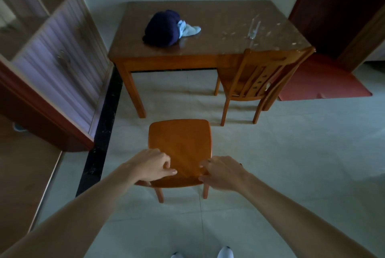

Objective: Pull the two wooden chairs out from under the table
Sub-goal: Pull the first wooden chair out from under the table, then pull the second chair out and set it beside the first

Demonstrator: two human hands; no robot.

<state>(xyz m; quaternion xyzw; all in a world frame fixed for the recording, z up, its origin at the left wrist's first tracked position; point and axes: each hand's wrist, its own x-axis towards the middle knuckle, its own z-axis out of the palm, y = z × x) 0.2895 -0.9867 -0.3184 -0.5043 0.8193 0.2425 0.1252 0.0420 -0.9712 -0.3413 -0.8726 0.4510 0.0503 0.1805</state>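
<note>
A wooden chair stands on the tiled floor just in front of me, well clear of the wooden table. I look down on its seat, and its back rail lies under my hands. My left hand curls over the left end of that rail. My right hand curls over the right end. A second wooden chair, with a slatted back facing me, stands at the table's front right corner with its seat partly under the tabletop.
On the table lie a dark blue cloth bundle with a pale blue cloth, and a clear glass. A cabinet lines the left wall. A red mat lies by a dark door at the right. My shoes show below.
</note>
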